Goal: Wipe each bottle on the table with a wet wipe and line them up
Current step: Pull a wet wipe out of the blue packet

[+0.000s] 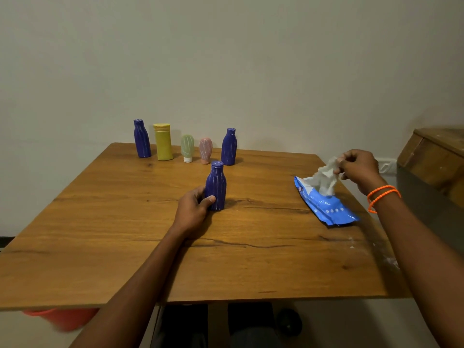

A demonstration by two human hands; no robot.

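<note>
While the left hand (194, 209) wraps its thumb and fingers around the base of a blue bottle (216, 186) standing upright near the middle of the table (100, 247), the right hand (357, 167) pinches a white wet wipe (325, 178) and lifts it out of a blue packet (326, 205) lying flat near the table's right edge. To do this step well, the wipe should probably come fully free of the packet without dragging the packet along, since nothing pins it down, and the left hand should keep the bottle steady until the wipe arrives. The bottle shows pale streaks, so it likely needs wiping all round. Farther back, near the far edge, five more containers stand upright in a loose row: a blue bottle at the left (142, 138), a yellow bottle (163, 141), a small green tube (187, 148), a small pink tube (205, 150) and another blue bottle (229, 146). The last stands just behind the held bottle, close enough to be knocked. A wooden cabinet (437, 156) sits beyond the table's right side.
</note>
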